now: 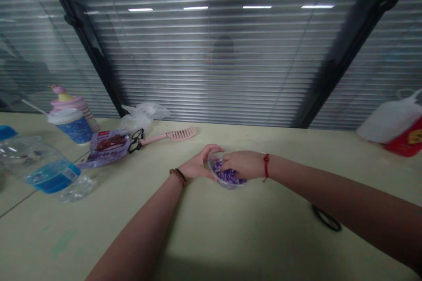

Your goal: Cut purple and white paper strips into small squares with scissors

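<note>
A small clear plastic bowl [231,186] filled with purple crinkled paper shreds [233,177] sits on the table in front of me. My left hand [197,165] is curved around the bowl's left side, thumb near the front and fingers at the back rim. Over the right part of the bowl, my right hand [246,164] reaches in from the right with its fingers bent down into the shreds. Its fingertips are partly buried, so how much they grip is hard to see.
Left of the hands lie a pink comb [180,134], black-framed glasses [136,141], a purple snack pouch [108,145], a blue cup [74,127] and a large plastic bottle [49,171]. A black hair tie [326,218] lies under my right forearm. A red-and-white bag [394,120] stands far right.
</note>
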The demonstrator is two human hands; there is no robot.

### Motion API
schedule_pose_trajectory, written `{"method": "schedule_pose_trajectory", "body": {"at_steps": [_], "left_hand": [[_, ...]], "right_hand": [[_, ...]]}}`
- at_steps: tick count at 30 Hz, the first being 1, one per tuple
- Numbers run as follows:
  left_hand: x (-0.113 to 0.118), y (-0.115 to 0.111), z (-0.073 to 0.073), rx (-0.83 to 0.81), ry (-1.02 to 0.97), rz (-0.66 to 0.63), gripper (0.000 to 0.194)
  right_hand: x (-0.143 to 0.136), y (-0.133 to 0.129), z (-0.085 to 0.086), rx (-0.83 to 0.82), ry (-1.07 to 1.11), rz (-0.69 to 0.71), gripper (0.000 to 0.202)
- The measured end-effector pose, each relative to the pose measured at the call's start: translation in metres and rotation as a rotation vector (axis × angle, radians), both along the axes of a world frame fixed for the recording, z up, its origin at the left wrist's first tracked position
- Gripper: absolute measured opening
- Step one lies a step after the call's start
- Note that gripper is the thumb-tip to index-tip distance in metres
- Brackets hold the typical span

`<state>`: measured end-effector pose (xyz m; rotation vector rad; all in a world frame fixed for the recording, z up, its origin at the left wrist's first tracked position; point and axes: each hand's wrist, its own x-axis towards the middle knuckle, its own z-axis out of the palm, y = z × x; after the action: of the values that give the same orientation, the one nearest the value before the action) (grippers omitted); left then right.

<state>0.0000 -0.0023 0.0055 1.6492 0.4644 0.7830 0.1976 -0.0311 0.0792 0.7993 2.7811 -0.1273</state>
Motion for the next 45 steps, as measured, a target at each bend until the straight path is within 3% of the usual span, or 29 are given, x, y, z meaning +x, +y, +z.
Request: {"method": "schedule_pose_trajectory", "body": {"at_steps": [6, 8, 12, 18, 22, 29, 41, 45], "left_hand": [[-0.001, 0.001, -0.004, 0.012, -0.011, 0.000, 0.090], [0.000, 0.002, -0.005, 0.014, -0.014, -0.006, 0.091], [-0.001, 0.002, -0.005, 0.020, -0.006, -0.011, 0.092], [-0.002, 0.002, -0.003, 0.019, 0.022, 0.000, 0.090], [-0.002, 0.001, -0.003, 0.023, 0.029, 0.015, 0.090], [-0.002, 0.001, -0.003, 0.013, 0.043, 0.026, 0.092], [-0.002, 0.002, -0.003, 0.051, 0.024, 0.003, 0.089], [-0.004, 0.003, -0.005, 0.058, 0.040, 0.023, 0.090]], "right_hand": [[0.010, 0.004, 0.005, -0.030, 0.239, -0.084, 0.059], [0.013, 0.004, 0.009, -0.019, 0.297, -0.134, 0.064], [0.015, 0.003, 0.020, 0.010, 0.350, -0.220, 0.058], [0.012, -0.001, 0.029, 0.030, 0.348, -0.242, 0.041], [0.007, -0.002, 0.024, 0.002, 0.368, -0.262, 0.043], [0.011, 0.003, 0.013, -0.107, 0.327, -0.299, 0.068], [0.001, -0.001, -0.008, -0.002, 0.208, -0.259, 0.045], [0.002, -0.001, -0.006, 0.037, 0.238, -0.279, 0.034]]}}
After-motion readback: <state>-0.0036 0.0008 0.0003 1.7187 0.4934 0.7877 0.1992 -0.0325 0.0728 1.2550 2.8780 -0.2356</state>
